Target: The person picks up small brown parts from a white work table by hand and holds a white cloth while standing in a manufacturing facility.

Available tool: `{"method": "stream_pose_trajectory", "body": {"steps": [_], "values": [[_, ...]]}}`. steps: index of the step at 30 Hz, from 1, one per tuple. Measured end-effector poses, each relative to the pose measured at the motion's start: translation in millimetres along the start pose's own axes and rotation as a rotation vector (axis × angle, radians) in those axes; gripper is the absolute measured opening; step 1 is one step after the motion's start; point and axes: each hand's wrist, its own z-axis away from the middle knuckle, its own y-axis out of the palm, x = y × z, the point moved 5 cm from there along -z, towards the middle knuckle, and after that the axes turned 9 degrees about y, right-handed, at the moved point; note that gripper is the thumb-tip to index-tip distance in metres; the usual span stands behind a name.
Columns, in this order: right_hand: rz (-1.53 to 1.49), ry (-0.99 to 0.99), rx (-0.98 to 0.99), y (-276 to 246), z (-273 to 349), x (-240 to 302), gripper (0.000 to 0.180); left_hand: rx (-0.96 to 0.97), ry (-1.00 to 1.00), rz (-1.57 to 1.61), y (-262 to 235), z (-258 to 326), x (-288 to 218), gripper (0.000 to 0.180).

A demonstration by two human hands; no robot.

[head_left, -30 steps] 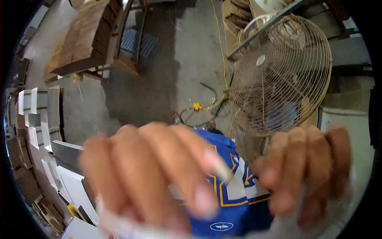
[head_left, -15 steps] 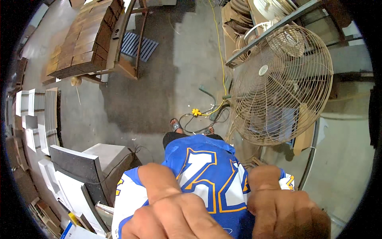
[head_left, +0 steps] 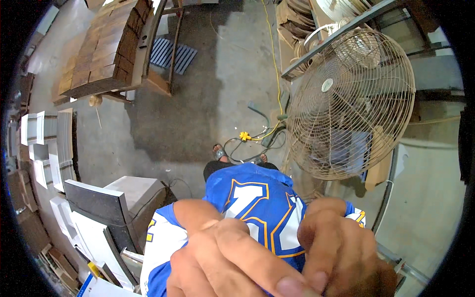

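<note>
Close in front of my chest, my left hand (head_left: 222,262) is raised with its back showing, fingers bent and pressed together. One of its fingertips reaches toward the right hand at the bottom edge. My right hand (head_left: 341,255) is curled in the same way, its fingers pointing down and partly in shade. The two hands nearly meet at the fingertips; whether they touch cannot be made out. Anything they hold is hidden below the picture. Behind them is my blue and white jersey (head_left: 247,198).
A big wire-cage fan (head_left: 349,104) stands close on my right. A yellow extension cord (head_left: 275,64) and dark cables lie by my feet. Stacked brown boxes (head_left: 99,54) sit far left; white and black panels (head_left: 94,203) lean near left. A rack with reels (head_left: 297,49) stands far right.
Both hands have drawn closer together. My left hand has shifted right, with its fingertip now in sight, and the right hand has moved slightly left and up.
</note>
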Motion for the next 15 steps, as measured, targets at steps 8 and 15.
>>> {"method": "stream_pose_trajectory", "body": {"steps": [8,15], "values": [[-0.046,-0.058,0.010,1.9,-2.7,-3.1,0.029,0.066,0.004,-0.013,3.5,0.1,3.3,0.008],[-0.071,0.035,0.108,-3.2,-4.1,-0.1,0.032,0.103,0.012,-0.046,-0.5,1.9,1.3,0.010]]}}
